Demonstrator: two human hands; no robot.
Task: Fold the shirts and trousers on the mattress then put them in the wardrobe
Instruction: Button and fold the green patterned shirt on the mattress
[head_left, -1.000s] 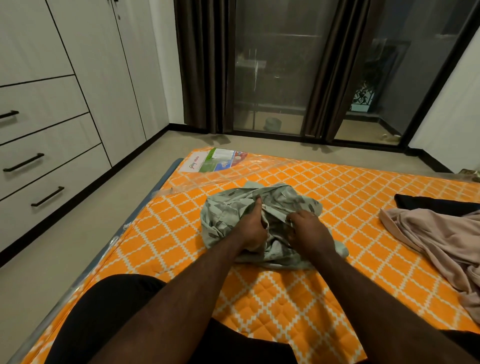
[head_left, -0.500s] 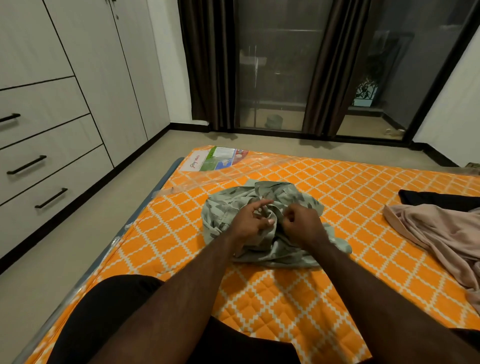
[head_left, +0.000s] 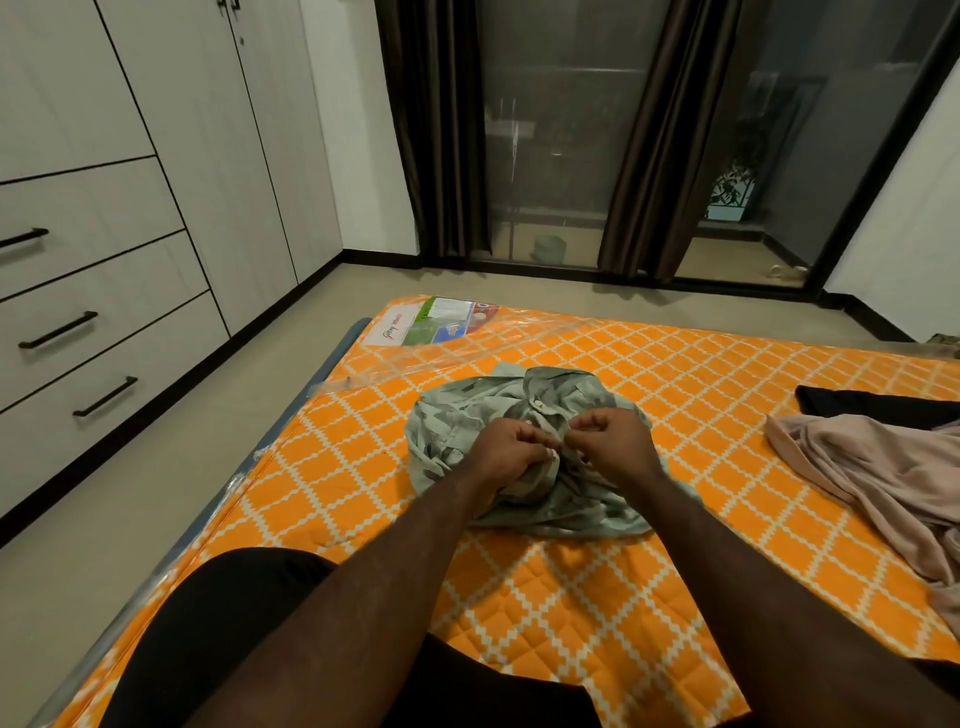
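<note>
The left grip (head_left: 511, 449), which had pressed into the crumpled pale-green patterned cotton shirt (head_left: 452, 426) with its thumb raised, lifted and turned, and its fingertips came to pinch the cloth. The right grip (head_left: 613, 441), which had lain knuckles-up on the shirt, rose and closed in until both pinched one fold, almost touching. The fabric under them bunched higher.

Dark brown curtains (head_left: 434, 130) hang beside a glass sliding door (head_left: 553, 156) above the beige floor (head_left: 130, 493).
</note>
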